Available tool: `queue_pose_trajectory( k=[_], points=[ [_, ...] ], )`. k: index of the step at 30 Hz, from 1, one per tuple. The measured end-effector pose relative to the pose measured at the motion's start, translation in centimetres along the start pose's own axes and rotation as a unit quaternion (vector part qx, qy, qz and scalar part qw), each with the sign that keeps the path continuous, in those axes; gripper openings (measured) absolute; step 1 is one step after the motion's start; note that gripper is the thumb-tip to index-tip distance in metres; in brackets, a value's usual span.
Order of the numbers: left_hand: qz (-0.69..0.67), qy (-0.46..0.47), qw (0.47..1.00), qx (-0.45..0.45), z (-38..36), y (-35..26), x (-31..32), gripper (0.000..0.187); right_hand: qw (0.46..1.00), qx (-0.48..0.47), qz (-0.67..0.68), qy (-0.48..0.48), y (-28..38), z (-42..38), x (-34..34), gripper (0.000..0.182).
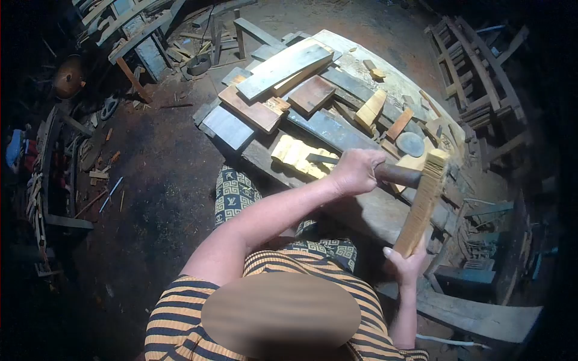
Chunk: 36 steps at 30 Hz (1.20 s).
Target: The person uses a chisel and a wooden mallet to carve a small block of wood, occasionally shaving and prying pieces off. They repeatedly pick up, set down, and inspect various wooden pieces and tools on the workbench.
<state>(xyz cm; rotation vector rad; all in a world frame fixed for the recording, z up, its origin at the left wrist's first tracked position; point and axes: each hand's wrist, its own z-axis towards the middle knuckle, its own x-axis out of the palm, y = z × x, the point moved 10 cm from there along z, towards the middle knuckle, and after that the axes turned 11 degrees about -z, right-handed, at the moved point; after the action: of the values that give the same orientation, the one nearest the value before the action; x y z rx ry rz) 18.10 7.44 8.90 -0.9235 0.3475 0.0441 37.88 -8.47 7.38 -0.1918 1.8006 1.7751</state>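
My left hand (355,171) is closed around a dark round tool handle (400,175), which runs to the right; its far end is hidden behind a wood strip. My right hand (407,262) grips the lower end of that pale wood strip (423,201). The strip stands almost upright, leaning right at the top, and the handle meets its upper part. Both hands are over the near edge of a low workbench (367,213). My patterned trouser legs (236,192) lie below my left forearm.
Several planks and blocks cover the bench, among them a long grey board (283,69), a brown block (311,94) and a carved yellow piece (296,154). A grey disc (410,144) lies near the strip's top. Wooden frames (475,72) are stacked on the right. Scrap litters the dirt floor (156,180) on the left.
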Motion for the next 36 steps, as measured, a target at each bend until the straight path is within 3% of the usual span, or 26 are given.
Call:
queue_pose_trajectory(
  k=[3,4,5,7,8,9,11,15,17,18,19,20,21,22,23,25,36],
  points=[
    [-0.009,-0.005,1.000,0.011,0.0,-0.1,-0.2,0.019,0.999,-0.050,0.000,0.002,1.2,0.9,-2.3,0.070],
    [-0.008,-0.002,1.000,0.007,-0.2,0.1,-0.1,0.019,0.996,0.021,0.087,-0.024,0.8,0.4,-3.4,0.069],
    [-0.003,0.004,1.000,0.002,-0.2,0.3,0.2,0.019,0.945,-0.106,0.307,-0.034,1.4,0.8,-3.7,0.070],
    [0.001,0.008,1.000,0.004,0.1,0.3,0.3,0.018,0.883,-0.105,0.453,-0.070,1.7,0.0,-2.2,0.074],
    [-0.001,0.000,1.000,0.007,0.1,0.1,0.1,0.018,0.903,-0.029,0.427,-0.043,-0.1,-0.2,0.0,0.069],
    [-0.003,-0.007,1.000,0.008,0.1,0.0,-0.2,0.018,0.999,0.005,0.036,-0.025,-0.2,-0.2,0.7,0.063],
    [-0.004,-0.009,1.000,0.015,0.0,-0.1,-0.5,0.020,0.994,0.012,0.081,0.070,-1.1,0.4,2.6,0.061],
    [-0.049,-0.027,0.998,0.023,-0.1,-0.5,-2.8,0.025,0.982,0.027,0.182,0.050,-2.2,1.0,2.4,0.065],
    [-0.193,-0.071,0.978,0.040,-0.3,-1.2,-5.8,0.030,0.964,0.096,0.237,0.075,-3.9,0.8,4.8,0.064],
    [-0.224,-0.066,0.972,0.021,-0.2,-0.9,-7.1,0.029,0.976,0.089,0.174,0.092,-2.6,0.4,5.8,0.058],
    [-0.304,-0.121,0.945,0.020,-0.5,-0.8,-9.1,0.028,0.984,0.062,0.128,0.104,-2.8,0.3,7.3,0.055],
    [-0.343,-0.150,0.927,-0.014,-1.0,1.2,-10.6,0.025,0.962,0.147,0.141,0.184,-3.9,-0.9,9.8,0.055],
    [-0.401,-0.180,0.897,-0.055,-1.4,2.9,-12.1,0.018,0.960,0.132,0.118,0.218,-5.2,-1.4,11.7,0.056],
    [-0.301,-0.209,0.929,-0.059,-1.8,3.5,-14.3,0.013,0.961,0.107,0.121,0.226,-5.6,-1.7,13.1,0.056],
    [-0.366,-0.227,0.903,-0.019,-1.7,3.7,-15.7,0.014,0.961,0.083,0.124,0.234,-5.6,-2.0,14.1,0.056],
    [-0.417,-0.234,0.877,-0.037,-1.8,4.4,-17.6,0.013,0.958,0.094,0.117,0.245,-6.1,-2.1,14.9,0.056],
    [-0.514,-0.285,0.807,-0.055,-3.4,8.3,-18.5,0.014,0.952,0.114,0.074,0.274,-6.2,-1.7,15.2,0.058]
  ],
)
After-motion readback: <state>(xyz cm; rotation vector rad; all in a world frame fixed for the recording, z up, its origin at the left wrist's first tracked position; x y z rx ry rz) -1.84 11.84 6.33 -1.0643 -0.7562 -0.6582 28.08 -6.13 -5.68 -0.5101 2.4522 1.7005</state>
